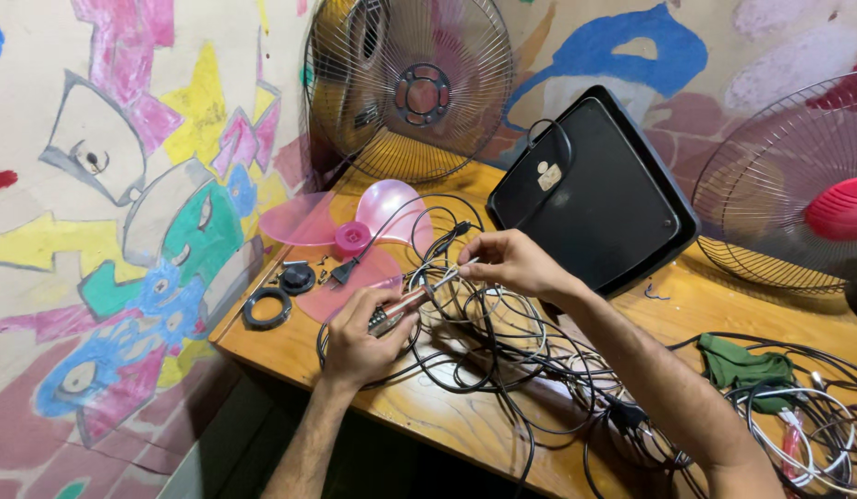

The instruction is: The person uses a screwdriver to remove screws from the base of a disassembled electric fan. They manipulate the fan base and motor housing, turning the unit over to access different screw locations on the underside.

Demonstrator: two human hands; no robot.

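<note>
- Now my left hand [359, 340] wraps shut around a tool [399, 309] with a reddish handle.
- My right hand [507, 261] pinches a thin wire [444, 275] at the tool's tip, above tangled cables [484, 346].

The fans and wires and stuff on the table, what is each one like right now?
Left hand: closed on a soldering iron.
Right hand: pinching a thin wire.
Pink fan blade: off its fan, lying flat.
Fan grille: standing upright against the wall.
Black cables: tangled in loose loops.
Black ring: lying loose.
Green cloth: crumpled.
</note>
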